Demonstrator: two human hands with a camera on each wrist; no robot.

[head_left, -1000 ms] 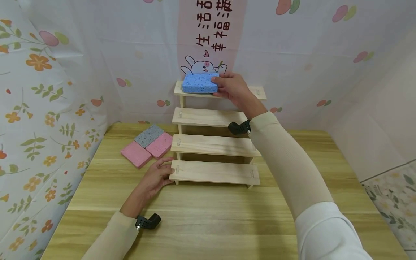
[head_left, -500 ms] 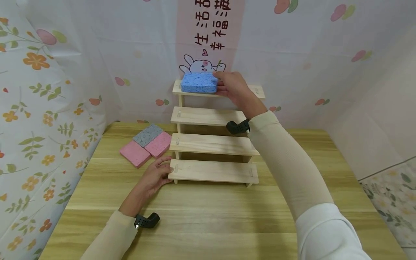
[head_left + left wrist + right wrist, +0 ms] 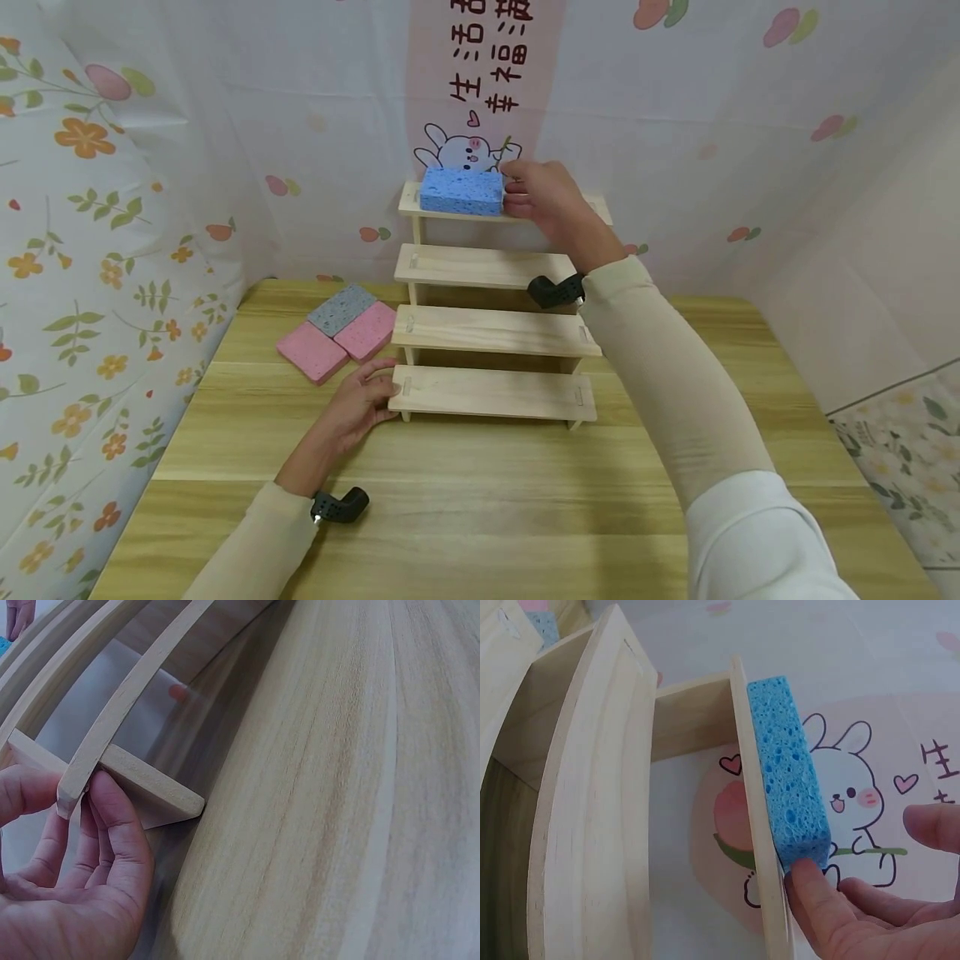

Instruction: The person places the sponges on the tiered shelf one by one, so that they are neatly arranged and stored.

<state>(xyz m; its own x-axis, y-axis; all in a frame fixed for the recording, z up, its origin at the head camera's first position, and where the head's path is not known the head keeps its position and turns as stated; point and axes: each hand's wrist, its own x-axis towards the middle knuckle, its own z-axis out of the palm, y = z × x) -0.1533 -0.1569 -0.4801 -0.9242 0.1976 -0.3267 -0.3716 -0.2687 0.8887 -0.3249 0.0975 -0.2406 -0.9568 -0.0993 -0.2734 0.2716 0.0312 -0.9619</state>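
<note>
A blue sponge (image 3: 461, 192) lies flat on the top tier of a stepped wooden shelf (image 3: 491, 392), near its left end. At the sponge's right end is my right hand (image 3: 551, 196). In the right wrist view a fingertip (image 3: 806, 870) touches the sponge's end face, while the thumb (image 3: 934, 825) stands away from it. My left hand (image 3: 360, 408) pinches the left end of the lowest tier. The left wrist view has the thumb on one face of that board (image 3: 112, 727) and curled fingers on the other.
Left of the shelf, two pink sponges (image 3: 312, 352) and a grey sponge (image 3: 342, 310) lie close together on the wooden table (image 3: 480, 508). A patterned cloth (image 3: 322, 108) hangs behind the shelf, and another borders the table's left side.
The right thumb has come off the blue sponge, and the right hand has shifted slightly right, loosening its grip. The sponge stays on the top tier. The left hand keeps its hold.
</note>
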